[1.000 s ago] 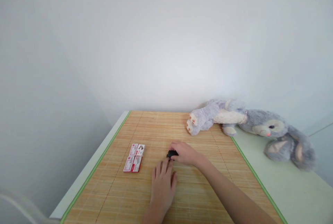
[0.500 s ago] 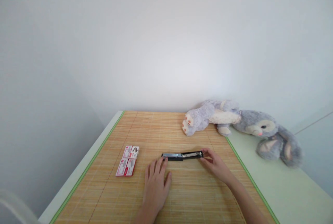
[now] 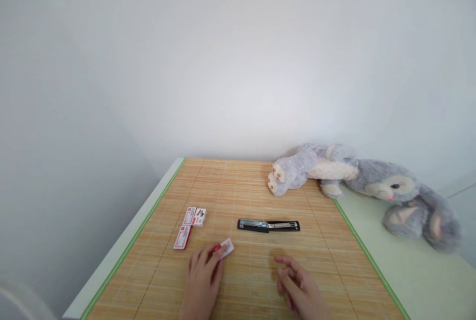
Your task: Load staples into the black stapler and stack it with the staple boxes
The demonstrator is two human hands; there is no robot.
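Observation:
My left hand is closed on a small red-and-white staple box, tilted at an angle over the mat. Part of that box is hidden under the fingers. An unfolded stapler lies flat, its black halves spread left and right with the metal parts facing up; neither hand touches it. My right hand is in front of the stapler, holding nothing, with its fingers loosely bent and apart. Left of my left hand lie more small boxes in red and white, one of them showing a stapler picture.
A bamboo mat with green edging covers most of the pale table. A grey plush rabbit lies along the back right, its head beyond the mat. The white wall rises behind.
Both hands have left the stapler, which now lies by itself. My left hand has taken one box from the group. My right hand has come back toward me. The view has shifted slightly.

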